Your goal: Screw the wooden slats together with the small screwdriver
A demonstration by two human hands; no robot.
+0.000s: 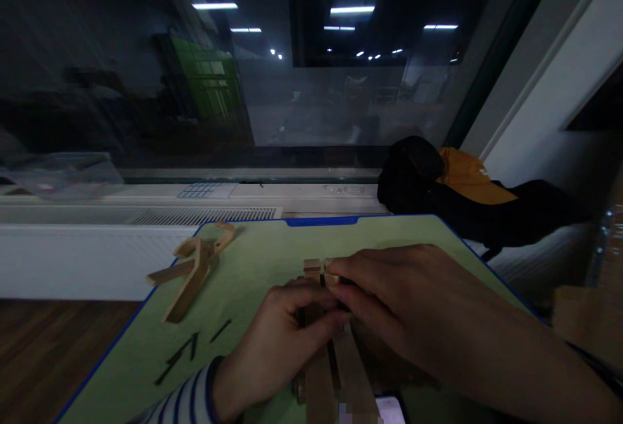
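Note:
Both my hands close on a wooden slatted piece (335, 372) in the middle of a green mat (263, 261). My left hand (277, 346), in a striped sleeve, pinches its upper end from the left. My right hand (399, 307) covers the same end from the right, fingers pressed together. Small wooden blocks (314, 267) stick out above the fingertips. What lies under the fingers is hidden.
A loose assembly of wooden sticks (192, 271) lies at the mat's far left. A few thin black rods (187, 349) lie near the left front. A black and orange bag (452, 184) sits at the back right below a dark window. Wooden floor shows at left.

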